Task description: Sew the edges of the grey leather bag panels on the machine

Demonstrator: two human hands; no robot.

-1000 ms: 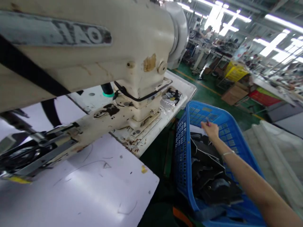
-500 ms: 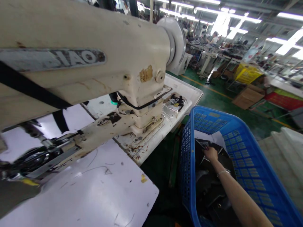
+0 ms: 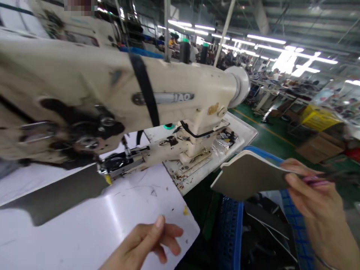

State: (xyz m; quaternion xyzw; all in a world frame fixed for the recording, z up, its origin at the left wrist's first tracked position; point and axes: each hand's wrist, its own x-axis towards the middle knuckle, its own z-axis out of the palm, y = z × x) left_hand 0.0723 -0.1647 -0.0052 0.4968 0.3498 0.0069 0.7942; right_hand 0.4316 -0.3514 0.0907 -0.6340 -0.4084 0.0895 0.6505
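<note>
A cream sewing machine (image 3: 180,78) stands over the white table (image 3: 126,210). One dark grey piece (image 3: 67,191) lies flat on the table, its end at the presser foot. My left hand (image 3: 157,240) hovers over the table's front part with its fingers apart and nothing in them. My right hand (image 3: 317,195) grips a second dark grey piece (image 3: 250,174) with a pale edge, raised above the blue basket (image 3: 239,232). Something pink (image 3: 316,181) also shows between the right fingers; what it is cannot be made out.
Dark pieces (image 3: 267,225) fill the blue basket to the right of the table. Behind are thread cones (image 3: 185,51), a cardboard box (image 3: 320,144), a yellow crate (image 3: 319,119) and other work tables. A small pile of scraps (image 3: 227,138) lies behind the machine.
My right hand has come up out of the basket with a grey piece in it. My left hand has come into view. The view has shifted, showing the needle end and the piece on the table.
</note>
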